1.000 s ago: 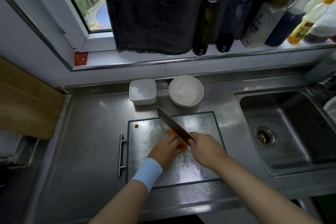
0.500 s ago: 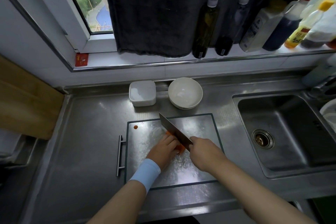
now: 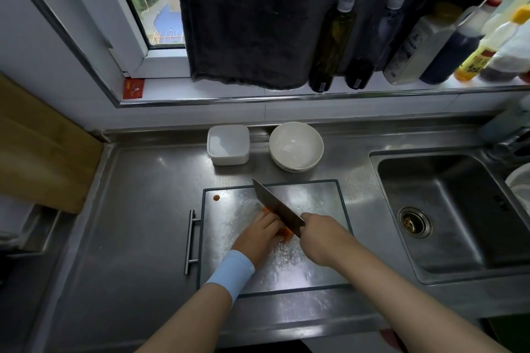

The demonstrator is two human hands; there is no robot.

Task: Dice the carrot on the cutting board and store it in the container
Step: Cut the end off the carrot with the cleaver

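Orange carrot (image 3: 287, 233) mid-board, cleaver (image 3: 276, 206) beside left hand (image 3: 259, 238)

We can read no word or number here, since all the print is too small and blurred. On the window sill (image 3: 169, 90), dark characters run down the label of the white bottle (image 3: 415, 46), red characters mark the yellow label of the yellow-capped bottle (image 3: 479, 57), and small pale stickers sit low on the olive squeeze bottle (image 3: 329, 46) and the dark squeeze bottle (image 3: 370, 49) beside it. The red sticker (image 3: 133, 88) at the sill's left end bears a pale design we cannot make out.
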